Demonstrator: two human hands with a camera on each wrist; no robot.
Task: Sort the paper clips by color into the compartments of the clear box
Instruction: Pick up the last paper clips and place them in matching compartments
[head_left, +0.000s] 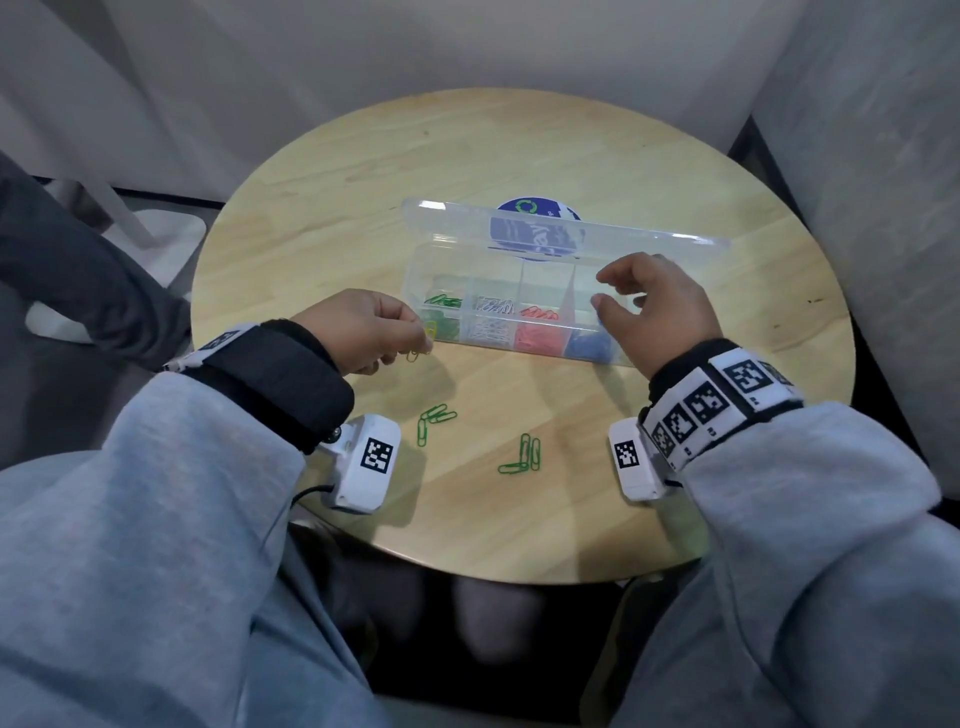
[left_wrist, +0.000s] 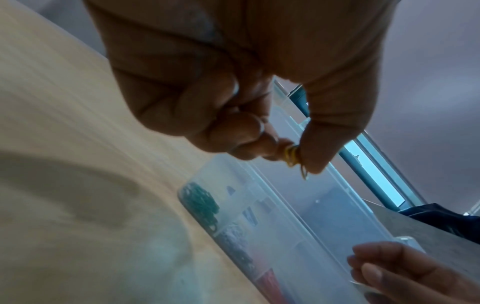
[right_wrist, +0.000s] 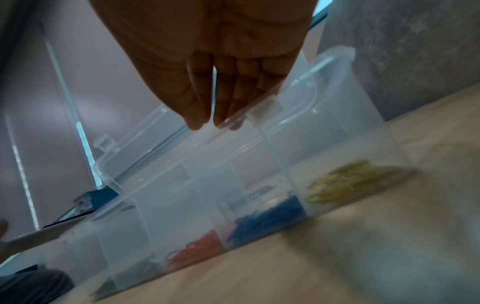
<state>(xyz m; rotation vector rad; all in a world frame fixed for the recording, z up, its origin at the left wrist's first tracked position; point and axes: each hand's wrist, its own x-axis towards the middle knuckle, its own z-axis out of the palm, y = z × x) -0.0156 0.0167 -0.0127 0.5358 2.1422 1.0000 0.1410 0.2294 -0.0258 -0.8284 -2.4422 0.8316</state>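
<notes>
The clear box (head_left: 415, 270) lies open on the round table, its lid standing up behind. Green (head_left: 441, 312), white (head_left: 491, 318), red (head_left: 537, 328) and blue (head_left: 589, 344) clips fill separate compartments. The right wrist view adds a yellow pile (right_wrist: 350, 181) in the end compartment. My left hand (head_left: 415, 326) pinches a few yellow clips (head_left: 422, 347) between thumb and fingertips (left_wrist: 311, 152), just left of the box's near corner. My right hand (head_left: 602, 290) hovers over the box's right end with loose fingers (right_wrist: 197, 98) and holds nothing. Several green clips (head_left: 434, 418) (head_left: 524, 454) lie loose on the table.
The wooden table (head_left: 519, 156) is small, and its front edge is close to my wrists. A blue round label (head_left: 535, 210) shows behind the lid. Grey cushions ring the table. A dark grey cloth shape (head_left: 78, 260) lies at the left.
</notes>
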